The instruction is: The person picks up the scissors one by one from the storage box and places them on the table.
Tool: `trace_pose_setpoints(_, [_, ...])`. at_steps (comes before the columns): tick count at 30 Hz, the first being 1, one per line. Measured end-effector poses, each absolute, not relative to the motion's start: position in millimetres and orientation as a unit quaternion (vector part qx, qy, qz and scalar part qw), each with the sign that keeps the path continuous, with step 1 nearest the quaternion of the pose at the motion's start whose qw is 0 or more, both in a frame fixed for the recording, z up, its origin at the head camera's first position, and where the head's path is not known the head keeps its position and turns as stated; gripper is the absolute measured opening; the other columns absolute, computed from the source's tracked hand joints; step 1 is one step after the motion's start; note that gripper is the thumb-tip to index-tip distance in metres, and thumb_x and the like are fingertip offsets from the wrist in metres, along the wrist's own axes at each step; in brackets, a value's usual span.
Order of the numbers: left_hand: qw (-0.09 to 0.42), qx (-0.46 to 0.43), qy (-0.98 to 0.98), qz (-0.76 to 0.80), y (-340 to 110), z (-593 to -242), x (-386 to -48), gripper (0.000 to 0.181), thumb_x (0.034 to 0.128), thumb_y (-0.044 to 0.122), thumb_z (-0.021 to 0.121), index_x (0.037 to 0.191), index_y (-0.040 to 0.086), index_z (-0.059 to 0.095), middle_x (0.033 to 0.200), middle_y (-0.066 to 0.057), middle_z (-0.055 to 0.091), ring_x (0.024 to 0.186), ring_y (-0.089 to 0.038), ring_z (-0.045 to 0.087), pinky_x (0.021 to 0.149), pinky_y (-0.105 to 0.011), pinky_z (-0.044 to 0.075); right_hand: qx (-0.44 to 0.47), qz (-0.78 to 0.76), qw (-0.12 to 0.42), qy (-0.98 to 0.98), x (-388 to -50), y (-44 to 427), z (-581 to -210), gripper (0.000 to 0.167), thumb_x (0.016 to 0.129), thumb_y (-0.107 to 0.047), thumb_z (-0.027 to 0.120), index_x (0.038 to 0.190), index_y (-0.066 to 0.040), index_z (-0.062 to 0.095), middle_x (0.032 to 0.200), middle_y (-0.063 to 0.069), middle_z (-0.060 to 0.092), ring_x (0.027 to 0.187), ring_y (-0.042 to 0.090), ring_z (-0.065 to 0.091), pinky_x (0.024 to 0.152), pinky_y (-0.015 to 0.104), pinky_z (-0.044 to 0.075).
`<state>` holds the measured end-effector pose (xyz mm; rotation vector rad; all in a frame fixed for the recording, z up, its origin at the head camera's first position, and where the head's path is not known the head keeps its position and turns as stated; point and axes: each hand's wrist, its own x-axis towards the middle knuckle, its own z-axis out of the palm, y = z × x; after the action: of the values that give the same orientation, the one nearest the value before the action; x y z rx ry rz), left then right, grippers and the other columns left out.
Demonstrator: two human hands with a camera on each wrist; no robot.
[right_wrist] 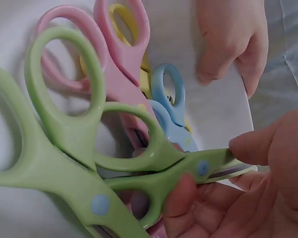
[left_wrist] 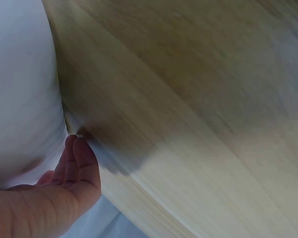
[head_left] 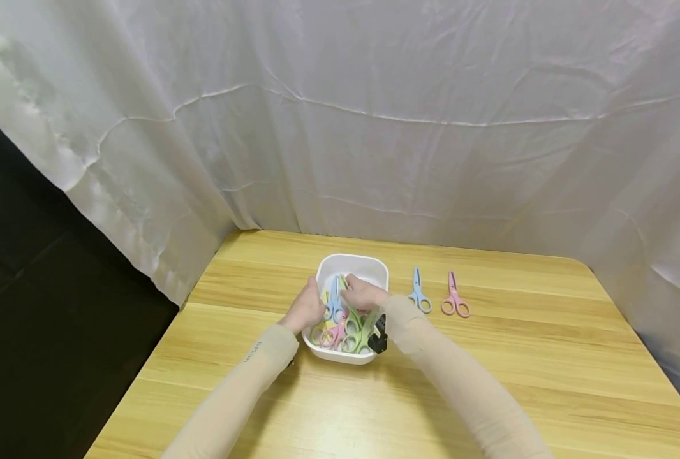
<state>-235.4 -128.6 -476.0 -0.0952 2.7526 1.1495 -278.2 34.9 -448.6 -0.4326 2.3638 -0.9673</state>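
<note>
One pair of green scissors (right_wrist: pixel 191 164) sits in the white box (head_left: pixel 340 358), pinched in the right hand's grip (head_left: pixel 365 294). Their loops (right_wrist: pixel 134 164) could snag the other green scissors (right_wrist: pixel 72 176), since they lie close. The left hand (head_left: pixel 307 308) grips the box's side.

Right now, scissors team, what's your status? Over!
Left hand: gripping the side of the white bin. Right hand: pinching green scissors inside it. Possibly in the way: another green pair, close by the handles.
</note>
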Motion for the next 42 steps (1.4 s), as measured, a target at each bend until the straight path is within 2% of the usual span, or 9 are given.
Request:
trace_pose_setpoints(4, [0.081, -0.034, 0.919, 0.385, -127.9, -476.5, -235.3, 0.064, 0.0894, -0.005, 0.050, 0.149, -0.004, 0.027, 0.112, -0.017, 0.058, 0.094, -0.025, 0.061, 0.090, -0.040, 0.059, -0.155, -0.372, 0.255, 0.879, -279.0, 37.0, -448.1, 0.051, 0.104, -0.023, 0.048, 0.149, -0.002, 0.034, 0.128, 0.022, 0.054, 0.084, 0.022, 0.058, 0.069, 0.038, 0.061])
trace_pose_setpoints(6, [0.084, -0.038, 0.918, 0.386, -127.4, -476.4, -235.6, 0.063, 0.0902, -0.005, 0.050, 0.148, -0.003, 0.027, 0.111, -0.016, 0.058, 0.093, -0.025, 0.061, 0.086, -0.038, 0.060, -0.150, -0.376, 0.248, 0.880, -280.6, 38.0, -449.2, 0.056, 0.101, -0.022, 0.055, 0.149, -0.001, 0.035, 0.134, 0.022, 0.053, 0.095, 0.026, 0.061, 0.077, 0.040, 0.062])
trace_pose_setpoints(9, [0.086, -0.045, 0.918, 0.385, -126.9, -476.1, -235.6, 0.063, 0.0912, -0.005, 0.050, 0.150, -0.002, 0.026, 0.112, -0.016, 0.058, 0.093, -0.024, 0.061, 0.086, -0.038, 0.060, -0.138, -0.370, 0.248, 0.885, -283.3, 39.6, -451.1, 0.050, 0.094, -0.019, 0.065, 0.136, -0.001, 0.046, 0.122, 0.020, 0.060, 0.096, 0.027, 0.067, 0.076, 0.040, 0.064])
trace_pose_setpoints(14, [0.085, -0.046, 0.917, 0.387, -126.8, -474.9, -234.8, 0.063, 0.0907, -0.006, 0.050, 0.149, -0.001, 0.027, 0.112, -0.016, 0.058, 0.092, -0.025, 0.061, 0.086, -0.039, 0.060, -0.126, -0.357, 0.253, 0.890, -285.8, 41.3, -452.8, 0.041, 0.085, -0.015, 0.075, 0.118, -0.002, 0.054, 0.103, 0.014, 0.062, 0.083, 0.025, 0.068, 0.069, 0.036, 0.064])
trace_pose_setpoints(21, [0.081, -0.043, 0.920, 0.380, -127.7, -476.3, -235.6, 0.063, 0.0906, -0.005, 0.050, 0.149, -0.002, 0.027, 0.112, -0.017, 0.057, 0.093, -0.025, 0.061, 0.088, -0.039, 0.059, -0.141, -0.369, 0.271, 0.878, -282.3, 42.9, -449.6, 0.040, 0.091, -0.009, 0.066, 0.127, -0.003, 0.050, 0.110, 0.019, 0.061, 0.085, 0.029, 0.070, 0.068, 0.040, 0.065])
trace_pose_setpoints(26, [0.081, -0.040, 0.920, 0.382, -128.4, -477.2, -235.9, 0.062, 0.0906, -0.005, 0.050, 0.149, -0.002, 0.027, 0.111, -0.016, 0.057, 0.092, -0.024, 0.061, 0.087, -0.039, 0.059, -0.152, -0.372, 0.284, 0.871, -278.1, 42.6, -445.5, 0.048, 0.099, -0.013, 0.056, 0.142, -0.007, 0.036, 0.117, 0.020, 0.056, 0.084, 0.026, 0.067, 0.066, 0.041, 0.064])
trace_pose_setpoints(32, [0.080, -0.036, 0.921, 0.380, -128.9, -478.7, -237.0, 0.062, 0.0897, -0.005, 0.049, 0.148, -0.003, 0.028, 0.108, -0.015, 0.057, 0.091, -0.023, 0.060, 0.086, -0.037, 0.059, -0.157, -0.381, 0.287, 0.865, -276.8, 41.8, -444.7, 0.034, 0.103, -0.016, 0.049, 0.132, -0.009, 0.034, 0.108, 0.018, 0.056, 0.072, 0.019, 0.057, 0.062, 0.037, 0.062])
trace_pose_setpoints(37, [0.079, -0.037, 0.922, 0.377, -128.9, -479.2, -237.9, 0.062, 0.0896, -0.005, 0.049, 0.148, -0.003, 0.028, 0.108, -0.015, 0.058, 0.091, -0.024, 0.061, 0.084, -0.037, 0.060, -0.143, -0.415, 0.259, 0.860, -281.2, 42.6, -449.8, 0.036, 0.104, -0.020, 0.049, 0.136, -0.011, 0.035, 0.113, 0.019, 0.057, 0.081, 0.024, 0.066, 0.063, 0.040, 0.064])
trace_pose_setpoints(42, [0.082, -0.040, 0.921, 0.380, -128.7, -478.7, -237.7, 0.064, 0.0907, -0.004, 0.050, 0.150, -0.003, 0.026, 0.111, -0.017, 0.058, 0.092, -0.025, 0.061, 0.084, -0.038, 0.060, -0.150, -0.437, 0.230, 0.857, -284.7, 43.7, -453.1, 0.032, 0.102, -0.017, 0.053, 0.128, -0.002, 0.043, 0.106, 0.018, 0.063, 0.074, 0.023, 0.068, 0.061, 0.037, 0.063])
